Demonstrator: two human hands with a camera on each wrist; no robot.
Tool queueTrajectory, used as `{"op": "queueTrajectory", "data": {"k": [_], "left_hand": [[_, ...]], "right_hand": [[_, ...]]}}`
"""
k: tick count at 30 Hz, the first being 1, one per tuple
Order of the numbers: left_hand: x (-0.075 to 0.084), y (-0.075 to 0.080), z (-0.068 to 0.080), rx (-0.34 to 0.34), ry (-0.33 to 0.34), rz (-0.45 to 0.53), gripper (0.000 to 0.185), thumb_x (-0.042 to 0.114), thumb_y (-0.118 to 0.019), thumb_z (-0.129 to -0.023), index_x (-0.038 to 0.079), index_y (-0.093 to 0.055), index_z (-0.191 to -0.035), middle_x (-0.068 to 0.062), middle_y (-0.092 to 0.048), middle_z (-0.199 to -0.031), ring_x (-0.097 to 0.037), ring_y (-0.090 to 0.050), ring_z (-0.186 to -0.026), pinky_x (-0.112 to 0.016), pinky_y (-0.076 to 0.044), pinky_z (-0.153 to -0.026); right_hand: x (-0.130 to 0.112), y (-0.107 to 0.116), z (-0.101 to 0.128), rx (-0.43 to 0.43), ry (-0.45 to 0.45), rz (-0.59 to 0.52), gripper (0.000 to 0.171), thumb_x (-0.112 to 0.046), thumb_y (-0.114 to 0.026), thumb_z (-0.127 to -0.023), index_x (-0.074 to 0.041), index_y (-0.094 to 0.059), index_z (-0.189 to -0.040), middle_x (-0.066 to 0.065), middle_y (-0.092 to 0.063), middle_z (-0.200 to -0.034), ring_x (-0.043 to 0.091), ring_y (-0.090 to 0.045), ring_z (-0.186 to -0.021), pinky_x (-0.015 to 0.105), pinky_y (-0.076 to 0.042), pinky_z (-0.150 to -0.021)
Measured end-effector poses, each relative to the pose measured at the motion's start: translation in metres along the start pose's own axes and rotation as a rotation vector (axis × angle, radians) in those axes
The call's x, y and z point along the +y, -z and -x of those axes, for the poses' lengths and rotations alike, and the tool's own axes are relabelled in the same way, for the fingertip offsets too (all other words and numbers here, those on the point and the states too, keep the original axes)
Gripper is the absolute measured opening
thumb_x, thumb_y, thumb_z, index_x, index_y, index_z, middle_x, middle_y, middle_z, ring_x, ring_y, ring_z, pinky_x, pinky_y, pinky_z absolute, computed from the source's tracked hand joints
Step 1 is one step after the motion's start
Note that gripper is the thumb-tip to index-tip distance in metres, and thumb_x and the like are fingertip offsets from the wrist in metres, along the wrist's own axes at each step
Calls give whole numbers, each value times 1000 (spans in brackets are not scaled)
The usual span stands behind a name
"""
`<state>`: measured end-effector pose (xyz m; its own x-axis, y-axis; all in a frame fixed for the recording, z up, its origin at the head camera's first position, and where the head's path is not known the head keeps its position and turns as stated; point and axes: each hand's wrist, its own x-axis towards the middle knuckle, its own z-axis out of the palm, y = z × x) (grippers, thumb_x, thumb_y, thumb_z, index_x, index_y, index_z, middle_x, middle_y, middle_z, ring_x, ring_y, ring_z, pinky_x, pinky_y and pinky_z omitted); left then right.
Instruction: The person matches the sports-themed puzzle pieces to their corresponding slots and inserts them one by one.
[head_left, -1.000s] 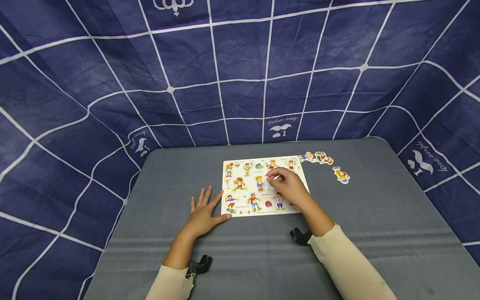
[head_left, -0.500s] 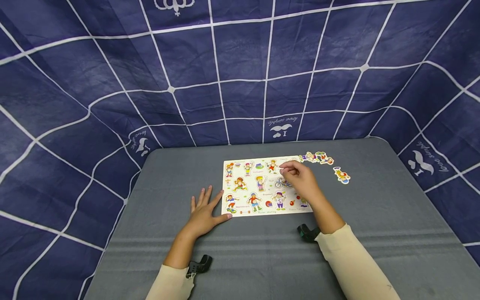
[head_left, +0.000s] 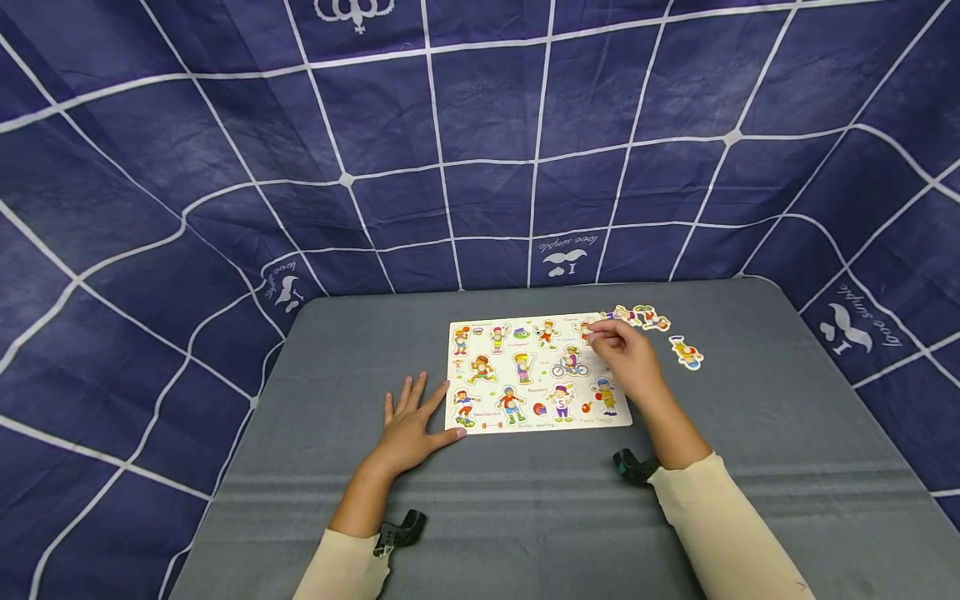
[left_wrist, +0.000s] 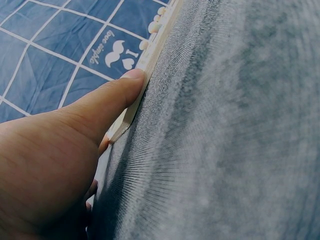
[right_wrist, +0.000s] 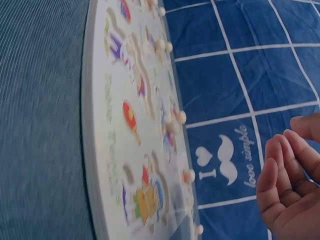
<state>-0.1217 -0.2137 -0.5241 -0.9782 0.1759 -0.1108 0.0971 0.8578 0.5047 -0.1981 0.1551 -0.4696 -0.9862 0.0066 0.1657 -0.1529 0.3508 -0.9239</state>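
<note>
Filling this puzzle board (head_left: 536, 375): most figures look seated, three loose pieces (head_left: 651, 318) wait at 2 o'clock (right hand (head_left: 628, 354) loosely curled, empty), left hand (head_left: 408, 425) flat, bracing its edge.

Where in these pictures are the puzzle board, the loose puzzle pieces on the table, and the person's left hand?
puzzle board (head_left: 527, 392): head view, bare patch near its middle.
loose puzzle pieces (head_left: 687, 352): head view, middle of the rightmost piece.
left hand (head_left: 406, 423): head view, back of the hand.
</note>
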Motion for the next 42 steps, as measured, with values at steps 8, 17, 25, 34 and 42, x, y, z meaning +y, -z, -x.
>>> {"op": "queueTrajectory", "data": {"k": [8,17,25,34,42], "left_hand": [[1,0,0,22,-7,6,93,64,-72,-84,30,-33,-160,-14,-9,-172,-40,1,-159,-68,8,-122],[2,1,-1,15,0,7,92,65,-71,-84,29,-33,-160,-14,-7,-172,-40,2,-159,-68,8,-122],[2,1,0,14,-1,7,93,65,-71,-84,30,-32,-160,-14,-7,-172,-39,3,-159,-68,8,-122],[0,-2,0,17,4,1,94,67,-71,-83,31,-32,-160,-13,-8,-172,-39,2,-159,-67,8,-122],[0,-1,-1,-9,21,-2,94,69,-69,-83,34,-28,-161,-9,-4,-172,-36,6,-159,-65,11,-123]], "right_hand": [[8,17,3,57,10,46,27,-14,-67,-97,3,-70,-117,20,-69,-105,-8,-58,-78,7,-48,-70],[22,40,3,129,-21,132,26,-20,-67,-97,-1,-71,-115,-14,-64,-89,-9,-58,-75,9,-46,-67],[30,59,5,173,-23,181,26,-19,-67,-97,0,-71,-113,-24,-60,-83,-12,-56,-71,8,-45,-63],[41,84,4,175,-68,230,30,-21,-66,-97,3,-70,-115,-30,-56,-79,-16,-54,-70,7,-44,-63],[51,103,4,135,-103,283,30,-20,-64,-99,6,-68,-115,-29,-55,-77,-15,-54,-66,10,-46,-58]]}}
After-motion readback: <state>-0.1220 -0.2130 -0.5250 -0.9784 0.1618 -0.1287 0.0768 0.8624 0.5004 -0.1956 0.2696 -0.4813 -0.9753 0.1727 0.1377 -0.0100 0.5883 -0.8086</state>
